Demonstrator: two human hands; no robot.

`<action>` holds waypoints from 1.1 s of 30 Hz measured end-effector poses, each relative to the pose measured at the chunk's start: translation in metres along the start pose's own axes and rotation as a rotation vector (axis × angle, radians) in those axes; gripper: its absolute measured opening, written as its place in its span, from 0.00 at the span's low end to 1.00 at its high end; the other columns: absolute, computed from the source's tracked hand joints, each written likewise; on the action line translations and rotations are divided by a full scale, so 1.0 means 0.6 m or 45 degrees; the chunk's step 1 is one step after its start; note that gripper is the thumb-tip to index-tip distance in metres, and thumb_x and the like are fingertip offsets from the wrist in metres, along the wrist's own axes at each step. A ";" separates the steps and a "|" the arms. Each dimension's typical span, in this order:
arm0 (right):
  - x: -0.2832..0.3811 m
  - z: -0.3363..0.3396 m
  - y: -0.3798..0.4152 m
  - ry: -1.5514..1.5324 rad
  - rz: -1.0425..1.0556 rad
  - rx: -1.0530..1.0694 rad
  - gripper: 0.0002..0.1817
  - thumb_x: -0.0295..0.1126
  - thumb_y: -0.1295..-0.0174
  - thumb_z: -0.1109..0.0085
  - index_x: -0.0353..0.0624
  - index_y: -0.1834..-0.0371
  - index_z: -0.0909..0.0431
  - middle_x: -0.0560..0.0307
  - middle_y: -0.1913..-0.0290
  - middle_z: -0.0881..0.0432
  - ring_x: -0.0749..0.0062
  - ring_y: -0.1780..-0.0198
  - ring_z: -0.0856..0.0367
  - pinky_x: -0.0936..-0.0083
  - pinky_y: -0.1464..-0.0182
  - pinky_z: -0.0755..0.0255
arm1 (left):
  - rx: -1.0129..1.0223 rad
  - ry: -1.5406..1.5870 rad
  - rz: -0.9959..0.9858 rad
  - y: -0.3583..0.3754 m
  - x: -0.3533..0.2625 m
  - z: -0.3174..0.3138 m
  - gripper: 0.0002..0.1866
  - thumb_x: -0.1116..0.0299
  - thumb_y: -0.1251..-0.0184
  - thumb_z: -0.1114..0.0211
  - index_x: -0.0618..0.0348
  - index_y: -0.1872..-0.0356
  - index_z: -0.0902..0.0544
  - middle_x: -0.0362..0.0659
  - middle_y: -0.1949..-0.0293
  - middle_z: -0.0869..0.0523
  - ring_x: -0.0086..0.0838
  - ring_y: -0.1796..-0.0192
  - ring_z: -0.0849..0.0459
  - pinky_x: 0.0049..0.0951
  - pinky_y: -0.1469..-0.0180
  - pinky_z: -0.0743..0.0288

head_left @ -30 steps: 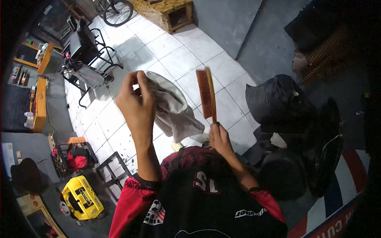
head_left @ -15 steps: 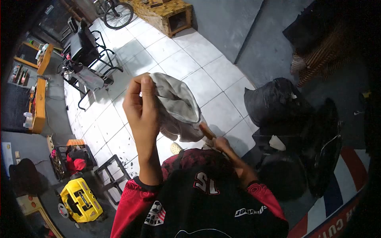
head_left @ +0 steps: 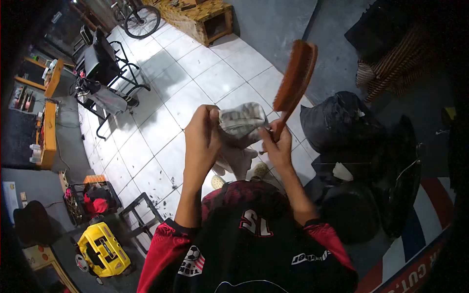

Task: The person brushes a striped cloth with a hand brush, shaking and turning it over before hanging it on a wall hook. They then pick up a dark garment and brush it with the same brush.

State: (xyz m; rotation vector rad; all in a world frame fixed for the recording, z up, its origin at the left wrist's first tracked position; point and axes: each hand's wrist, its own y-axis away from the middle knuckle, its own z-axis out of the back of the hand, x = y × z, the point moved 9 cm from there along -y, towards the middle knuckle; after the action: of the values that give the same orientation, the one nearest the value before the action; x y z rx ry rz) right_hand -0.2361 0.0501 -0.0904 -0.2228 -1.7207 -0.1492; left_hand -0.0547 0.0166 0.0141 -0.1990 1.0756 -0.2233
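A soft grey cap (head_left: 243,119), squeezed narrow with its pale inside facing up, hangs in front of my body between both hands. My left hand (head_left: 204,134) grips it at the left edge, thumb on top. My right hand (head_left: 277,146) is closed around the handle of a brown brush (head_left: 296,75), its long bristled head pointing up and away from me. The fingertips of that same hand reach the cap's right edge. Loose fabric droops below, over the tiled floor.
White tiles (head_left: 210,83) with dark scraps cover the floor. To the left stand a black chair (head_left: 100,61), a crate (head_left: 93,195) and a yellow toy car (head_left: 103,249). A black chair seat (head_left: 348,212) and a dark bundle (head_left: 339,122) are on the right.
The brush has swung up from low beside the cap to point away from me. My right hand has risen to the cap, which is now squeezed narrower; my left hand moved slightly right.
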 end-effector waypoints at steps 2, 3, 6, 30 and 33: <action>0.031 0.017 -0.015 0.011 0.036 0.009 0.15 0.22 0.45 0.44 0.45 0.73 0.43 0.68 0.78 0.36 0.88 0.81 0.39 0.89 0.80 0.42 | 0.179 0.065 0.095 0.005 0.001 -0.018 0.11 0.66 0.31 0.53 0.65 0.62 0.28 0.46 0.81 0.28 0.29 0.78 0.30 0.26 0.73 0.36; 0.035 0.024 -0.021 0.001 0.065 0.005 0.15 0.22 0.46 0.43 0.45 0.72 0.43 0.68 0.78 0.36 0.88 0.81 0.38 0.88 0.79 0.41 | 0.270 0.098 0.144 0.011 0.002 -0.029 0.10 0.66 0.32 0.52 0.64 0.62 0.29 0.50 0.81 0.28 0.33 0.79 0.28 0.29 0.73 0.35; 0.039 0.038 -0.040 0.050 0.215 -0.050 0.16 0.20 0.51 0.42 0.43 0.69 0.41 0.63 0.76 0.32 0.86 0.79 0.37 0.86 0.78 0.40 | 0.756 0.025 0.083 0.040 -0.006 -0.088 0.12 0.66 0.41 0.44 0.63 0.61 0.30 0.54 0.80 0.24 0.39 0.76 0.23 0.33 0.70 0.31; -0.531 0.220 0.211 1.633 -0.647 1.121 0.24 0.46 0.36 0.65 0.33 0.63 0.28 0.37 0.71 0.23 0.46 0.63 0.23 0.58 0.62 0.31 | -0.347 1.179 0.478 -0.021 0.005 0.024 0.11 0.61 0.34 0.45 0.59 0.67 0.25 0.32 0.75 0.27 0.14 0.73 0.32 0.16 0.70 0.38; -0.514 0.257 0.192 1.635 -0.997 0.770 0.28 0.50 0.35 0.67 0.32 0.66 0.27 0.38 0.72 0.24 0.48 0.63 0.22 0.59 0.62 0.31 | -0.415 1.186 0.374 -0.022 0.032 0.043 0.17 0.56 0.34 0.48 0.63 0.58 0.27 0.42 0.62 0.22 0.25 0.60 0.23 0.26 0.56 0.29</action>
State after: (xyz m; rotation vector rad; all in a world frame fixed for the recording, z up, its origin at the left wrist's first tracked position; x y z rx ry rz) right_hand -0.3111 0.1773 -0.4225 0.8516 -0.4229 -0.2552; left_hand -0.0242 0.0000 0.0132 -0.2302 2.0500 0.1552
